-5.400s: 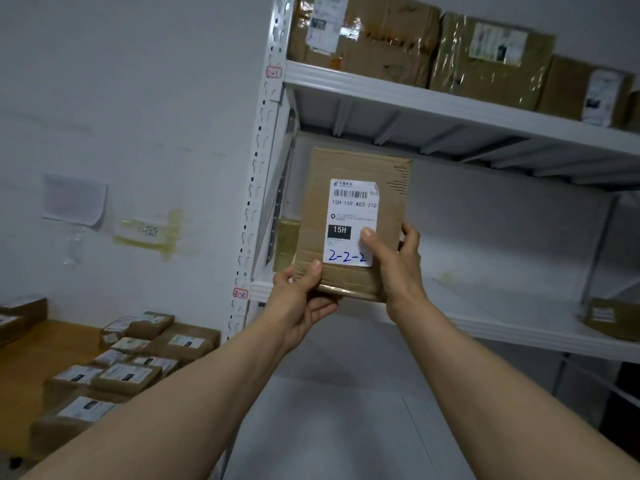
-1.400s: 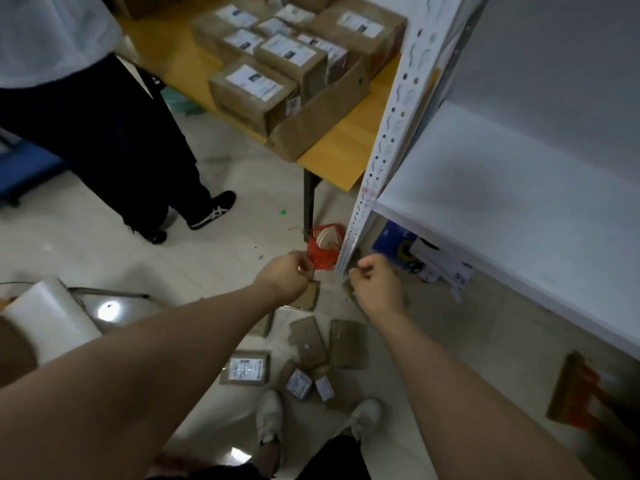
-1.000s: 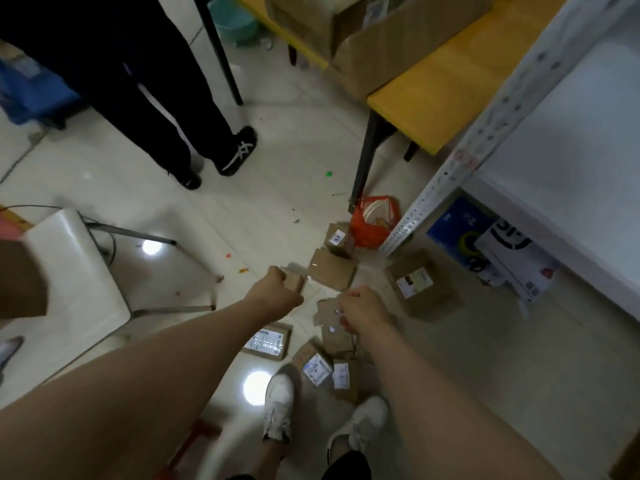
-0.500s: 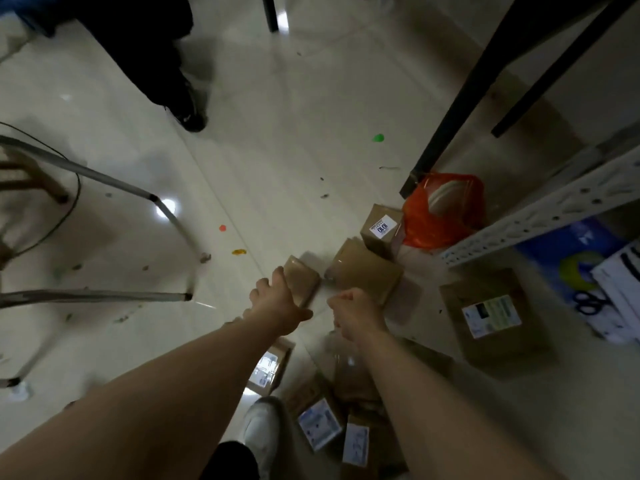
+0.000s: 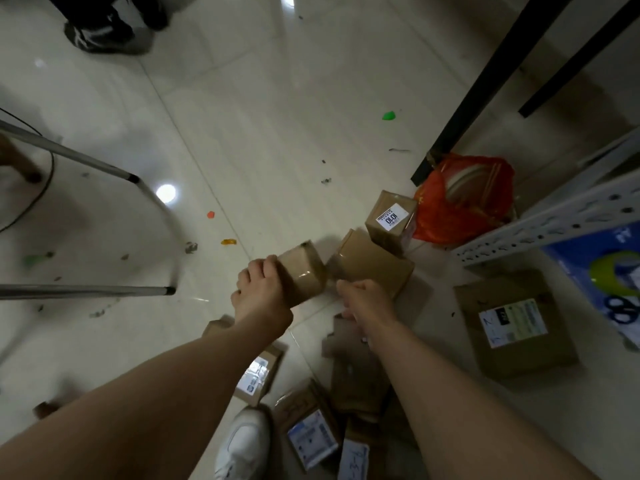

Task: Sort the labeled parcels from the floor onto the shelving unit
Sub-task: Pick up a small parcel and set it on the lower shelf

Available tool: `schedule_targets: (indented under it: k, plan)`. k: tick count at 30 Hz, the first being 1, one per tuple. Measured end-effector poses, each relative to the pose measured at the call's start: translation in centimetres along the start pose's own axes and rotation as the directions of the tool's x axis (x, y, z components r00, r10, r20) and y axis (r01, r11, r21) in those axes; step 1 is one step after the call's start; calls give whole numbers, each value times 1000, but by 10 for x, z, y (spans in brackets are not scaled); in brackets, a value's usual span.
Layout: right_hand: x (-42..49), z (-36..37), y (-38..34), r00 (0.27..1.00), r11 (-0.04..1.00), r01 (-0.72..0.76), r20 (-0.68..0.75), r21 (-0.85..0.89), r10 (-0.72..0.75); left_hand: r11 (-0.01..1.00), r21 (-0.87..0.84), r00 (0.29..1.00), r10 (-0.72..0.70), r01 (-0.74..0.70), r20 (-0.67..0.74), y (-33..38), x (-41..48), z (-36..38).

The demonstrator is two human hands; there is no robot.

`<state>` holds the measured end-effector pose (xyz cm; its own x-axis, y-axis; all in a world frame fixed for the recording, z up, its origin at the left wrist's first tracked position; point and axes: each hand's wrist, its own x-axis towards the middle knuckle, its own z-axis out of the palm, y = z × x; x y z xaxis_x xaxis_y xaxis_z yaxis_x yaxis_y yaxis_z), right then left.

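Observation:
Several brown labelled parcels lie scattered on the pale tiled floor. My left hand (image 5: 261,289) grips a small taped brown parcel (image 5: 304,275) by its near end, label side hidden. Just to its right, my right hand (image 5: 363,299) is curled into a fist and holds nothing that I can see, hovering before a larger plain brown parcel (image 5: 374,263). A small box with a white label (image 5: 391,218) stands behind that. A flat parcel with a handwritten label (image 5: 512,320) lies to the right. More labelled parcels (image 5: 311,431) sit by my white shoe (image 5: 244,445).
The white perforated shelving post (image 5: 554,216) runs along the right, with a blue package (image 5: 606,268) under it. An orange plastic bag (image 5: 464,199) sits at a black table leg (image 5: 485,84). Metal chair legs (image 5: 86,289) stand left. Another person's dark shoes (image 5: 104,32) are at top left.
I put the 2-2-2 parcel away at the shelf, then bent down to the floor pile. In the last half second my left hand closed round the small brown parcel.

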<state>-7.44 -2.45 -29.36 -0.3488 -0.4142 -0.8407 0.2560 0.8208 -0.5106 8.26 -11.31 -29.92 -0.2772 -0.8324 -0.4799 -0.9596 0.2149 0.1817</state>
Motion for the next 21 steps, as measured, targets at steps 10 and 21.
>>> schedule_targets:
  k: [10, 21]
  plan:
    - [-248, -94, -158, 975, 899, -199, 167, 390, 143, 703, 249, 672, 711, -666, -208, 80, -140, -237]
    - [-523, -211, -298, 943, 889, 315, 1, 332, -334, 457, -788, 752, 318, 412, 578, 178, -272, -556]
